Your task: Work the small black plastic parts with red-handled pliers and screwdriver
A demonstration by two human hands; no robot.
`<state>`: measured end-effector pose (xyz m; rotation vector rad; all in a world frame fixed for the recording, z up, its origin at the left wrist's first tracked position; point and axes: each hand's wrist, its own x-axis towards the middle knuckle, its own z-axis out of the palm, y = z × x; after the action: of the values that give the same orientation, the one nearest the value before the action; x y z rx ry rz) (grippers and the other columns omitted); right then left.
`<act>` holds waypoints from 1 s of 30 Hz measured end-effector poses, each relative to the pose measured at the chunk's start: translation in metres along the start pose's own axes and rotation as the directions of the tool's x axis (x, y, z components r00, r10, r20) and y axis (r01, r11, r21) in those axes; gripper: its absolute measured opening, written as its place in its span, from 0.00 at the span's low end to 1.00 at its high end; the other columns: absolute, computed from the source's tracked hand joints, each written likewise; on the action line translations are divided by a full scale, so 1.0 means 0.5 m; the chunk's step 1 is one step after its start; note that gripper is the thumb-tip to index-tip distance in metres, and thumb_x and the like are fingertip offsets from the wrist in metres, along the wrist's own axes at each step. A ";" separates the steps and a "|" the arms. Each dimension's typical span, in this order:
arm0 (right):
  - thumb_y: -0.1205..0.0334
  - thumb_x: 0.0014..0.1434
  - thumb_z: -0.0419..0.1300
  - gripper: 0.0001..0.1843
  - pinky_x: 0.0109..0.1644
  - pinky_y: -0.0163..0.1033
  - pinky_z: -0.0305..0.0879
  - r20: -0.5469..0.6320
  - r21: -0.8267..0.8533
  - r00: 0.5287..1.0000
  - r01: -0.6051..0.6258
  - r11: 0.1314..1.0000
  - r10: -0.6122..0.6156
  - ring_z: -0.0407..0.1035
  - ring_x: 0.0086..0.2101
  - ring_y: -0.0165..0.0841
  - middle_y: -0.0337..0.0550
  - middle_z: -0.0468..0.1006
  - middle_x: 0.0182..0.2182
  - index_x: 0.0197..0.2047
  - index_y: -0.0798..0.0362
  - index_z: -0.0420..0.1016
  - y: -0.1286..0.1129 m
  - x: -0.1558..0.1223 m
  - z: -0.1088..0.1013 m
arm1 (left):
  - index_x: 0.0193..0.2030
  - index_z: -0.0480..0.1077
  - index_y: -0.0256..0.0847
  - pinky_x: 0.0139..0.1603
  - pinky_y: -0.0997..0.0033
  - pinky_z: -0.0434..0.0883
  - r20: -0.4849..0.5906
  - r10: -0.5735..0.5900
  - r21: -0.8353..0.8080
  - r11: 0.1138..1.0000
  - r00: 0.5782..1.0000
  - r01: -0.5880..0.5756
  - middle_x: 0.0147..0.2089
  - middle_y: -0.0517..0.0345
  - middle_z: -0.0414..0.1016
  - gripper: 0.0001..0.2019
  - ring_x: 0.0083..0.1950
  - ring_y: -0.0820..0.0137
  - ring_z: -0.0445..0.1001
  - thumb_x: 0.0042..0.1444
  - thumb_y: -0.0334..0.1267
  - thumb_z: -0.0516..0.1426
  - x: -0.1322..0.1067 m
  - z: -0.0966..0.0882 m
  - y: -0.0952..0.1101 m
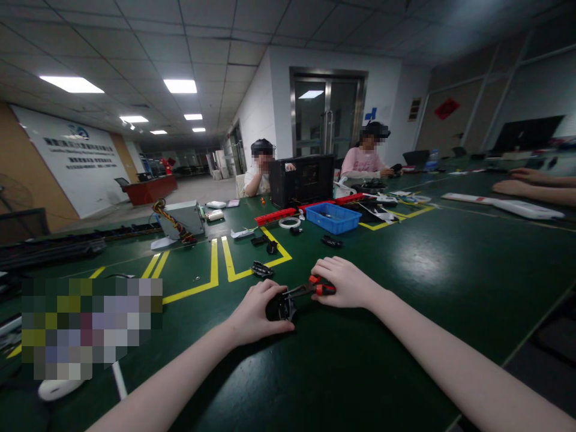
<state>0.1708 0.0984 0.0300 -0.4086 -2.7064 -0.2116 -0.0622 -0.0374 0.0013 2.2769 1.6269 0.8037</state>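
Black plastic piece (286, 308) sits held in the left hand (257, 312); just right of that hand, pliers (306, 289) point leftward, tips at the piece, long axis running back to the right hand (347, 283), which grips their red handles.

Left hand (258, 310) grips a black part (285, 308), right hand (345, 282) red-handled pliers (304, 289), nearside of a blue bin (339, 225).

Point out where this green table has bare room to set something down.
Widest: between the right hand and the long white object. Another: nearer the camera, between the forearms. Crowded: around the blue bin, red strips and black case.
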 end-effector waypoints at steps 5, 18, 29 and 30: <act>0.45 0.53 0.61 0.20 0.39 0.40 0.56 -0.019 0.006 0.999 0.032 0.999 -0.032 0.64 0.36 0.37 0.46 0.71 0.35 0.38 0.53 0.69 -0.004 0.002 -0.003 | 0.59 0.63 0.43 0.55 0.54 0.67 -0.096 0.033 0.071 0.997 0.995 -0.026 0.54 0.50 0.67 0.34 0.54 0.56 0.67 0.46 0.51 0.64 -0.006 -0.002 0.014; 0.48 0.54 0.60 0.18 0.39 0.40 0.57 -0.075 0.017 0.993 0.094 0.995 -0.093 0.64 0.36 0.36 0.47 0.72 0.35 0.39 0.55 0.69 -0.021 0.009 -0.001 | 0.58 0.62 0.41 0.50 0.56 0.68 -0.103 0.077 0.222 0.974 0.992 -0.052 0.52 0.49 0.67 0.32 0.50 0.57 0.68 0.48 0.53 0.61 -0.011 -0.008 0.038; 0.49 0.54 0.60 0.18 0.38 0.40 0.56 -0.060 0.011 0.994 0.089 0.996 -0.088 0.65 0.35 0.35 0.46 0.72 0.34 0.39 0.55 0.69 -0.026 0.010 0.006 | 0.56 0.64 0.41 0.50 0.57 0.68 -0.102 0.064 0.214 0.976 0.993 -0.041 0.51 0.50 0.68 0.31 0.49 0.58 0.68 0.48 0.54 0.61 -0.010 -0.006 0.037; 0.49 0.54 0.60 0.18 0.38 0.40 0.56 -0.059 0.009 0.994 0.091 0.996 -0.090 0.65 0.35 0.35 0.46 0.72 0.34 0.39 0.55 0.69 -0.026 0.010 0.006 | 0.56 0.64 0.41 0.50 0.57 0.68 -0.103 0.064 0.213 0.976 0.993 -0.041 0.51 0.50 0.68 0.31 0.49 0.58 0.68 0.48 0.54 0.61 -0.010 -0.006 0.037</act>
<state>0.1611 0.0881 0.0280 -0.2720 -2.6700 -0.2288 -0.0504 -0.0488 0.0112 2.4686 1.7838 0.8175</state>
